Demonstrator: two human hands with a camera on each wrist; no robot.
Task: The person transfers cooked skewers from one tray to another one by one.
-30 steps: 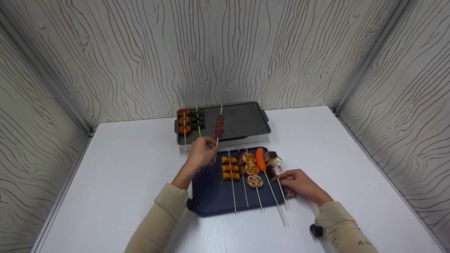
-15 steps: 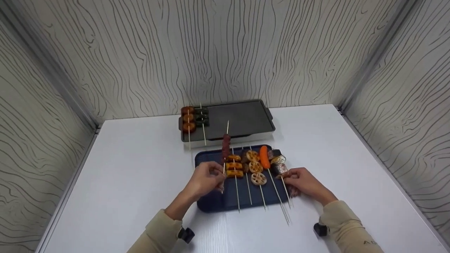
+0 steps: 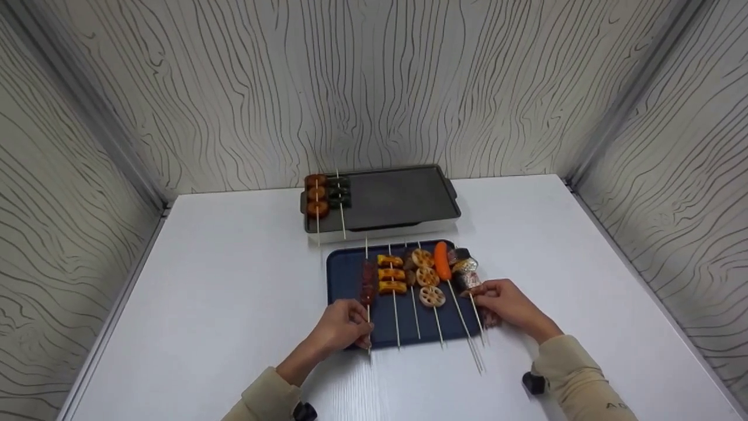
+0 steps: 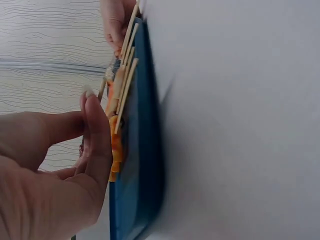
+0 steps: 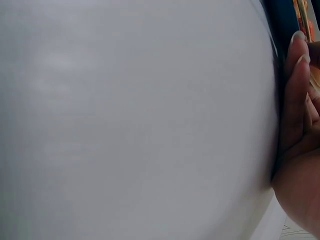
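My left hand point(image 3: 342, 326) pinches the bare stick end of a dark red meat skewer point(image 3: 368, 280) over the left part of a blue tray point(image 3: 345, 254). In the left wrist view that left hand point(image 4: 65, 160) has thumb and finger together on the stick. At the tray's right edge my right hand point(image 3: 505, 304) pinches a silvery-skinned fish skewer point(image 3: 466, 275) at the base of its pieces. Its lower fingers lie along the tray's side in the right wrist view. Between the hands lie a yellow skewer point(image 3: 391, 273), a brown one point(image 3: 410, 275), a lotus root skewer point(image 3: 428, 276) and a sausage skewer point(image 3: 442, 261).
Behind the tray, a dark grill pan point(image 3: 403, 196) stands near the back wall. On its left side lie an orange-brown round-slice skewer point(image 3: 317, 195) and a dark green skewer point(image 3: 339, 193). Both trays stand on a white table point(image 3: 234, 263) enclosed by patterned panels.
My left hand has brought the meat skewer from the grill pan toward me, down to the blue tray's left part. The right hand keeps its place at the fish skewer.
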